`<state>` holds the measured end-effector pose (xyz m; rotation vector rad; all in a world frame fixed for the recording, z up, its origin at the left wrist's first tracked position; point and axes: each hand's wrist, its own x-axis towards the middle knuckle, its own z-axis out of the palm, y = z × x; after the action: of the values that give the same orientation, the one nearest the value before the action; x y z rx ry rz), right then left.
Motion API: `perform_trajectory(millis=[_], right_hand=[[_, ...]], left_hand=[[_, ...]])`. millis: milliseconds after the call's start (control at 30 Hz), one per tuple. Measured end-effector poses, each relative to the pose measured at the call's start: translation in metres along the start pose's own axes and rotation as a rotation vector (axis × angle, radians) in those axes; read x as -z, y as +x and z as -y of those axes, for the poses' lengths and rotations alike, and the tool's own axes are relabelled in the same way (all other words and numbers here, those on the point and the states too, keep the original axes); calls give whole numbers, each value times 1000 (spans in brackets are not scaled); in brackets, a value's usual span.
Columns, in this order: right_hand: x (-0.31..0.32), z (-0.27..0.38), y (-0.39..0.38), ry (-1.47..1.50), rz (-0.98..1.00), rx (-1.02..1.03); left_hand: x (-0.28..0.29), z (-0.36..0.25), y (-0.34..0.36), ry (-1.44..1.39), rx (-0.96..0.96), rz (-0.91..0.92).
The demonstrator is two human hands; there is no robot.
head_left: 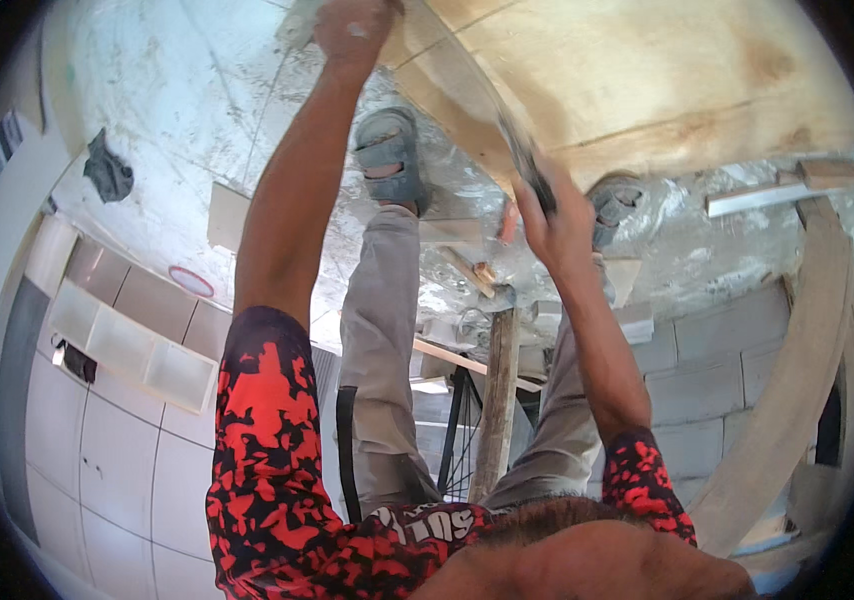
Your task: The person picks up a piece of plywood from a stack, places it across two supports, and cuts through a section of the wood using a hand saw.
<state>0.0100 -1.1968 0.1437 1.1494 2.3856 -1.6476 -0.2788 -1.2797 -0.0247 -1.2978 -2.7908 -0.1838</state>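
The right hand (pixel 562 222) is closed around the dark handle end of a long, narrow grey metal blade (pixel 490 95), too blurred to show its edge; it slants over the near left corner of a broad, tan plywood sheet (pixel 667 75). Near the blade's far end, the left hand (pixel 355 32) is cropped at the top of the view, so I cannot tell its grip. The sheet's far side is cut off too. Beneath spreads a pale, white-smeared floor (pixel 187 70); legs partly hide small wood offcuts. Square white tiles (pixel 119 455) line the left, large grey blocks (pixel 702 390) the right.
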Motion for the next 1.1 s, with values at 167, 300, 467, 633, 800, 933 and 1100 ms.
perform_trajectory(millis=[167, 300, 467, 633, 800, 933, 1100], right_hand=[[20, -17, -35, 36, 65, -79], [-11, -8, 3, 71, -3, -23], [17, -43, -59, 56, 39, -71], [5, -31, -31, 93, 102, -152], [20, -35, -57, 47, 8, -31], [19, -21, -39, 159, -21, -20], [-3, -5, 2, 72, 0, -28]], left_hand=[[4, -6, 4, 48, 160, -8], [8, -1, 6, -8, 191, 101], [6, -4, -3, 45, 77, -68], [6, -8, -5, -12, 251, 54], [5, -1, -9, 122, 76, 83], [4, -3, -10, 75, 122, -20], [7, -5, -1, -83, 202, 5]])
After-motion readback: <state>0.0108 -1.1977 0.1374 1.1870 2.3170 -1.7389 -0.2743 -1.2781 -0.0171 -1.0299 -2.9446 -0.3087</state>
